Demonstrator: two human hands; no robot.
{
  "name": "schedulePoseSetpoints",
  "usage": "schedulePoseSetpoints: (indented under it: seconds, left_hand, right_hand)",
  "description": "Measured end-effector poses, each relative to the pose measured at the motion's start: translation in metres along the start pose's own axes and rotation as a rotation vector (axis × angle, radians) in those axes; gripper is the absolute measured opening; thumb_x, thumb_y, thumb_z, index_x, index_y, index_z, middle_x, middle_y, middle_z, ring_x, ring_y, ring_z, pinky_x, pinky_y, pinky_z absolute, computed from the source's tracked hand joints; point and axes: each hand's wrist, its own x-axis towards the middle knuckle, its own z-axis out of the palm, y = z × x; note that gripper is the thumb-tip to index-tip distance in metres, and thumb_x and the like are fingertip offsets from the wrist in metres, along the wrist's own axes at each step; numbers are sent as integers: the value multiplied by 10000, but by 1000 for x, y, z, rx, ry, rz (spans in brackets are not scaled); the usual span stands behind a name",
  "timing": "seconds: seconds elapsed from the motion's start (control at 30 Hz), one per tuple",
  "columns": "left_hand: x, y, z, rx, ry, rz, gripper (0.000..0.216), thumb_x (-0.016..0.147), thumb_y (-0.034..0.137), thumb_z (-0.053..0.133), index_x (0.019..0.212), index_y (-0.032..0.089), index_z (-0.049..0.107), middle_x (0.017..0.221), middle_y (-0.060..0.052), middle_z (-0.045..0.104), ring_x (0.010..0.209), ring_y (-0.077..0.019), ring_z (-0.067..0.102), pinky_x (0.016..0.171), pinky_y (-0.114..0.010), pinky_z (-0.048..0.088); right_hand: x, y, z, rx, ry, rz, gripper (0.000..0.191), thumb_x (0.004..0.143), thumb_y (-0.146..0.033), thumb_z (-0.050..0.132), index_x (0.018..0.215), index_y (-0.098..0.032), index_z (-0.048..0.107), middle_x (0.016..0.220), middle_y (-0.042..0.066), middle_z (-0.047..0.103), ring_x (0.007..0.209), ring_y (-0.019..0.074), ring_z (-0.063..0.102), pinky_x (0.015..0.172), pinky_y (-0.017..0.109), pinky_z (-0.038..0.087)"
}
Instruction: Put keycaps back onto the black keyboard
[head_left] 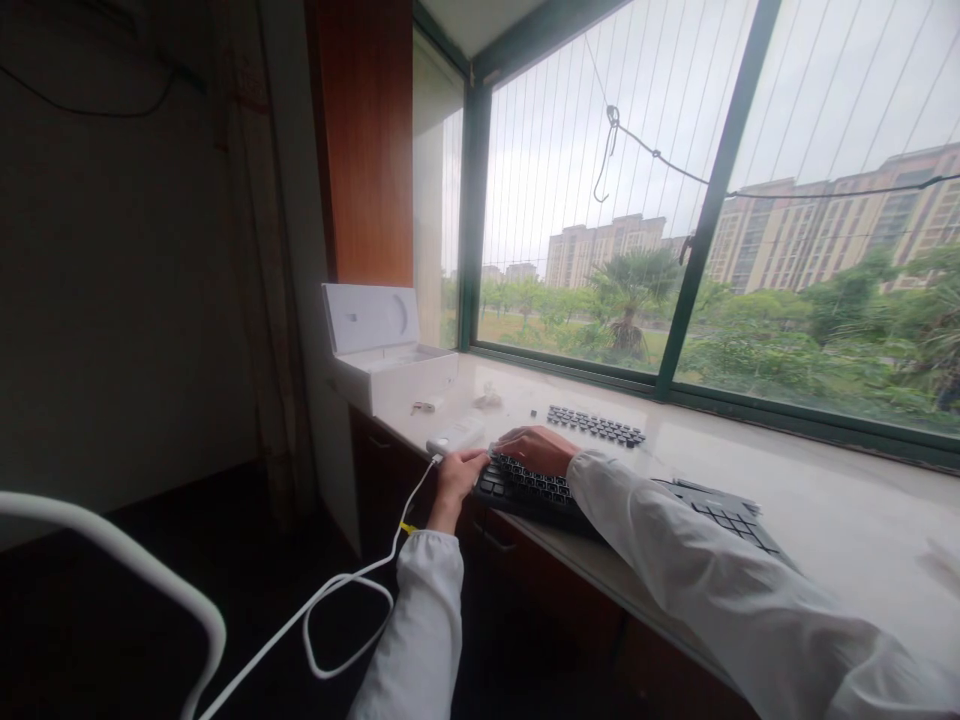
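A: Desk (787,480) status?
B: Keyboard (525,485) at near edge, many keys seated; loose keycaps (596,425) lie behind, unfitted.
A: Hands?
B: Left hand (457,475) at keyboard's corner, right hand (536,450) flat on keys; finger closure unclear.

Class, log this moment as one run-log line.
left hand: at keyboard's left edge, beside white device with cable | right hand: resting on keyboard | loose keycaps: on sill

Pale stone sill (825,500), green-framed barred window (705,220), wood panel (367,140), dim wall (112,300)
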Motion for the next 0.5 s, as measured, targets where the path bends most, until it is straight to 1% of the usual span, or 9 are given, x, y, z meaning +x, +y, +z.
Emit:
schedulePoseSetpoints:
  seconds: [0.1,0.17,0.33,0.5]
  left_hand:
    - [-2,3,1,25,24,-13,352,723,326,717,975,82,752,787,-97,754,768,-205,699,666,-235,526]
    - [-2,4,2,41,39,-16,359,727,334,708,973,76,747,769,-99,752,765,-207,699,662,-231,523]
    - [-3,6,3,92,77,-1,341,716,335,709,944,87,761,873,-124,758,876,-237,698,745,-248,514]
    - [-5,8,3,125,94,16,322,720,340,708,935,110,773,924,-126,757,915,-250,694,796,-270,501]
  right_hand:
    - [-1,1,2,-7,29,8,398,898,-133,470,1208,-265,683,1164,44,706,1090,180,641,956,300,491]
    - [-2,1,2,-21,36,17,430,871,-107,474,1213,-266,680,1159,44,708,1090,182,642,961,307,488]
    - [-5,1,0,-51,31,49,465,839,-80,471,1215,-253,682,1177,57,699,1096,196,641,953,317,493]
    - [-10,-2,0,0,-28,9,544,800,-35,476,1248,-283,659,1230,19,676,1162,187,602,993,302,464]
